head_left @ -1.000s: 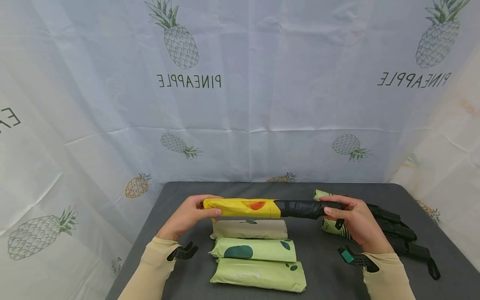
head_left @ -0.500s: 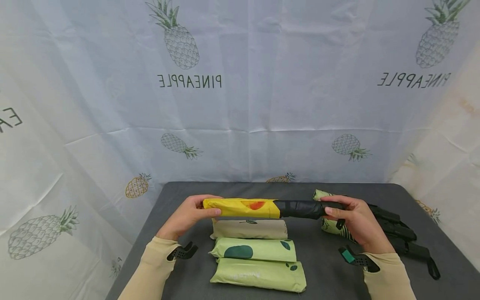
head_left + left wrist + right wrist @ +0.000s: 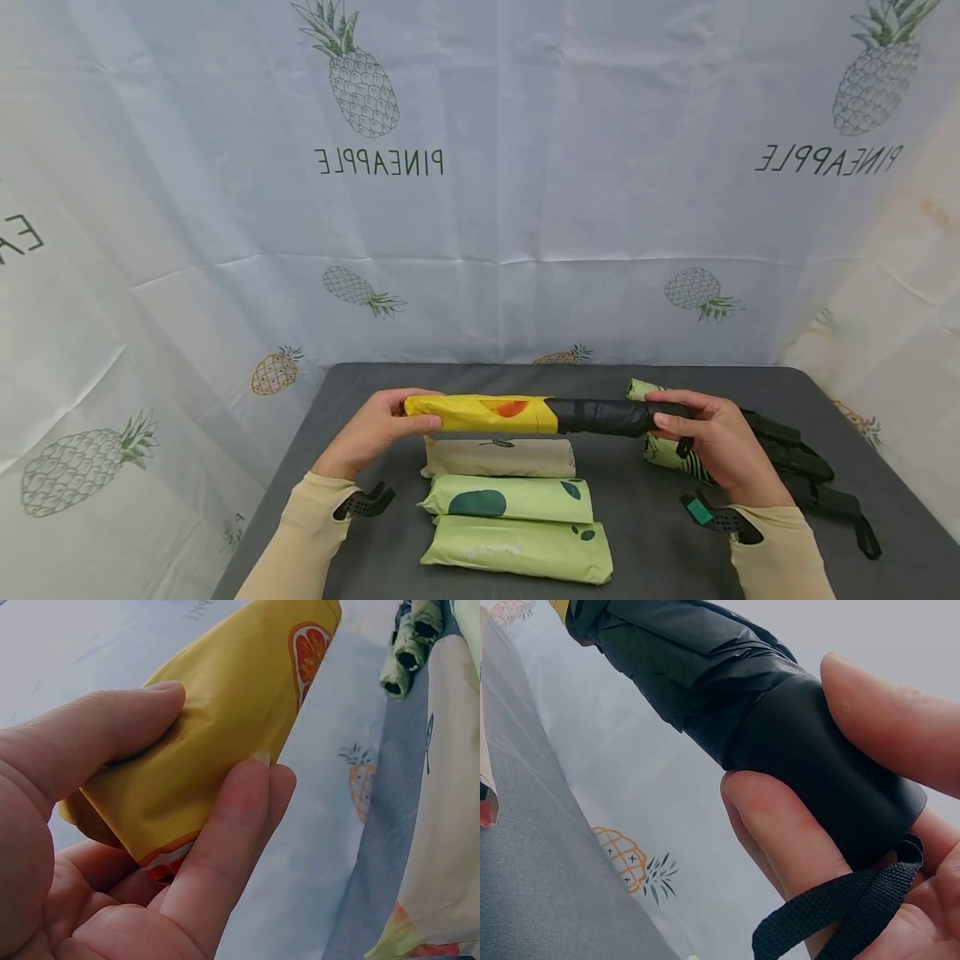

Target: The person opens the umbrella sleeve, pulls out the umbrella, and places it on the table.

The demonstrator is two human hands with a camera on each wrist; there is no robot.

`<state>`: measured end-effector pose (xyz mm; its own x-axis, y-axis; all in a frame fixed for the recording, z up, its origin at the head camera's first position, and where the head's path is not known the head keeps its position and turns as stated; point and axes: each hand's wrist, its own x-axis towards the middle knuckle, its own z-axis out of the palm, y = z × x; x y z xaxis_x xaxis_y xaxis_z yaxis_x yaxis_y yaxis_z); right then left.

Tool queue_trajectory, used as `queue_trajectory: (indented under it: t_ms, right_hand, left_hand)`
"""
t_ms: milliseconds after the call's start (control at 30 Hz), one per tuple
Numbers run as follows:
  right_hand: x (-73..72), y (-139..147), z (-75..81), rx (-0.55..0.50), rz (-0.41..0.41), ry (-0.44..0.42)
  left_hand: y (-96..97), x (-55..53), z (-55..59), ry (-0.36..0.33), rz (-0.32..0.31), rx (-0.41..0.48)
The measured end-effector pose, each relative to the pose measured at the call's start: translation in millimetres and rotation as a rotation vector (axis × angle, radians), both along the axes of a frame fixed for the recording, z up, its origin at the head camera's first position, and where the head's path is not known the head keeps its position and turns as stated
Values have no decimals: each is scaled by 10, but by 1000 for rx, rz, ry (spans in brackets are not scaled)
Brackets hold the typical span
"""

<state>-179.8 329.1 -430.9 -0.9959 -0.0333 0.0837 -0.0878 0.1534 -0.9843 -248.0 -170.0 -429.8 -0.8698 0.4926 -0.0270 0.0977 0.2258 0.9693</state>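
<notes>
A folded black umbrella (image 3: 600, 417) is held level above the dark table, its far-left part inside a yellow sleeve (image 3: 461, 414) with an orange-slice print. My left hand (image 3: 375, 433) pinches the left end of that sleeve; the left wrist view has the thumb on top and fingers beneath. At the other end, my right hand (image 3: 720, 446) grips the smooth black handle (image 3: 832, 765) between thumb and fingers. A black wrist strap (image 3: 840, 900) loops down from the handle's end. How far the umbrella reaches into the sleeve is hidden.
Below the umbrella, a cream sleeve (image 3: 498, 458) and two light green sleeves (image 3: 525, 497) lie in a row on the grey table (image 3: 645, 550). Several black-handled umbrellas (image 3: 806, 458) with green patterned canopies (image 3: 663, 454) lie at the right. A pineapple-print curtain (image 3: 495, 208) hangs behind.
My right hand and the umbrella handle have shifted very slightly right, the yellow sleeve slightly left. A little more black shows between. Both grips look the same.
</notes>
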Motion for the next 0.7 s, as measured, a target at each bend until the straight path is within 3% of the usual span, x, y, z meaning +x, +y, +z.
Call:
queue_trajectory:
  t_ms: [500, 700]
  right_hand:
    - [12, 51, 21, 10, 8, 6]
    - [14, 48, 13, -4, 0, -19]
  left_hand:
    - [-13, -40, -21, -3, 9, 3]
    - [-23, -49, -39, -36, 1, 15]
